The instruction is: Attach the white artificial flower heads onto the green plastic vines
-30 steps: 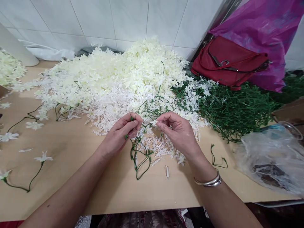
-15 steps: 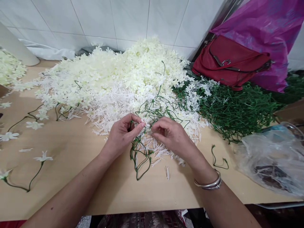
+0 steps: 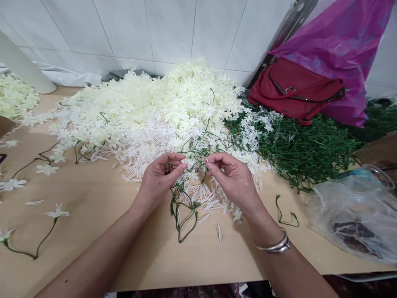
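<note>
My left hand (image 3: 161,178) pinches a bundle of thin green wire stems (image 3: 182,207) that hang down onto the wooden table (image 3: 93,198). My right hand (image 3: 232,178), a silver bangle on its wrist, pinches a small white plastic flower piece (image 3: 208,159) close to the left fingertips. Both hands hover over loose white stamen sticks (image 3: 204,196). Behind them lies a big heap of cream artificial flowers (image 3: 155,99).
A pile of green stems (image 3: 304,145) lies at the right, with a red handbag (image 3: 294,91) and purple plastic bag (image 3: 338,45) behind it. A clear plastic bag (image 3: 356,211) sits at the right edge. Finished flower stems (image 3: 46,223) lie at the left.
The hands closed together over the stems half a second ago and have drawn slightly apart and lifted. The camera tilted a little, shifting the scene down.
</note>
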The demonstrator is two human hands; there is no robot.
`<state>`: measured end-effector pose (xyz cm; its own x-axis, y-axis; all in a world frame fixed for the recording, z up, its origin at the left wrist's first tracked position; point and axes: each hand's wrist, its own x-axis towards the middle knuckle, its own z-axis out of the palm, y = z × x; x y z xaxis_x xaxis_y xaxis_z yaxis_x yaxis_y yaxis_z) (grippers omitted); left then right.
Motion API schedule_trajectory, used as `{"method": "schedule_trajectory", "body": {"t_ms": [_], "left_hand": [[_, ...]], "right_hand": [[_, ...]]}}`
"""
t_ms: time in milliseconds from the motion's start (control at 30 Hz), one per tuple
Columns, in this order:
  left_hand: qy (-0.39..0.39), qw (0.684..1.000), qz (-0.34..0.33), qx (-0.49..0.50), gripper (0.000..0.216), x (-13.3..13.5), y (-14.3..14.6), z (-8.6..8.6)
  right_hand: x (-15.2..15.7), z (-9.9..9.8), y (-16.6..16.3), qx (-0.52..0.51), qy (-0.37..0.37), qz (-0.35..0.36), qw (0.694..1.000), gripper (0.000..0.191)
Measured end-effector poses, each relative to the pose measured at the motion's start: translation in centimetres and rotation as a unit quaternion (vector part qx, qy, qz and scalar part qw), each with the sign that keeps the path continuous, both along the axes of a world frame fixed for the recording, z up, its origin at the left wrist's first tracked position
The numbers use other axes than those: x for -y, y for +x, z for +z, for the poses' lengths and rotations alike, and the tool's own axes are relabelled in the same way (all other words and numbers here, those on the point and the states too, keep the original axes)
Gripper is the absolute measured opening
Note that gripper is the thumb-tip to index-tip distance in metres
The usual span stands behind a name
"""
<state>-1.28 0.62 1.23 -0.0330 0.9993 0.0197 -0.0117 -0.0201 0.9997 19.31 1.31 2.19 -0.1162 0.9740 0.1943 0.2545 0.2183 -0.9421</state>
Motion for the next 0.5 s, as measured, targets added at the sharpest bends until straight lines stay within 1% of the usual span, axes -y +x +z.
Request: {"method": "schedule_trajectory", "body": {"t_ms": [100,167,233,333,400,467,500], "left_hand": [[-0.014,1.000,0.005,-0.011,0.030,0.1,0.1,0.0],[-0.016,1.000,0.004,-0.019,0.029,0.2,0.1,0.0],[-0.015,1.000,-0.002,-0.027,0.029,0.3,0.2,0.0],[-0.013,1.000,-0.011,-0.026,0.028,0.5,0.4,0.2],[-0.013,1.000,-0.022,-0.015,0.026,0.7,0.5,0.4],[-0.014,0.999,-0.035,-0.005,0.025,0.9,0.6,0.7],[-0.016,0.999,-0.042,0.000,0.025,0.9,0.6,0.9]], "right_hand": [[0.5,0.2,-0.6,-0.051,-0.001,-0.001,0.999,0.006],[0.9,0.3,-1.1,-0.059,0.015,0.005,0.998,0.002],[1.2,0.2,-1.5,-0.040,0.072,0.009,0.997,0.008],[1.5,0.0,-1.9,0.008,0.168,0.004,0.986,0.013],[1.5,-0.2,-2.0,0.041,0.206,-0.004,0.978,0.013],[1.4,-0.4,-2.1,0.086,0.247,-0.012,0.965,0.014],[1.4,-0.4,-2.1,0.116,0.276,-0.018,0.954,0.015]]}}
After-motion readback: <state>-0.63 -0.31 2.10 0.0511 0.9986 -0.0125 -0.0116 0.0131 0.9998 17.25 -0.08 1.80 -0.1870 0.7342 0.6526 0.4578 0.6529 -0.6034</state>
